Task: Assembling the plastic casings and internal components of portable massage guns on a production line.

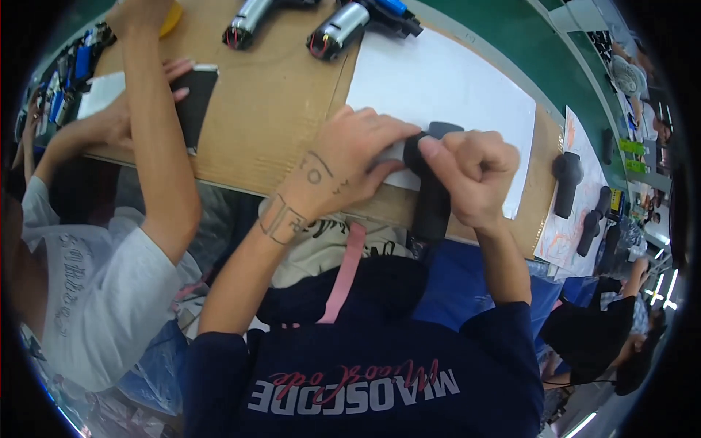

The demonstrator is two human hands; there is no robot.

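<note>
A dark grey massage gun (432, 208) is between my hands at the table's front edge, its handle pointing toward my body. My left hand (361, 153) grips its round head from the left, index finger and thumb on either side. From the right, my right hand (478, 175) is closed, fingers curled and thumb pressed against the top of the head. Part of the housing is hidden behind the right hand. Beneath the hands lies a white sheet (445, 77) on the brown cardboard table cover (270, 109).
Two silver motor assemblies (339, 31) with wires lie at the far edge. More dark massage guns (568, 175) rest on a marked paper at right. At left, a co-worker's arms (150, 124) reach over a black panel (197, 102); blue parts (84, 62) lie beyond.
</note>
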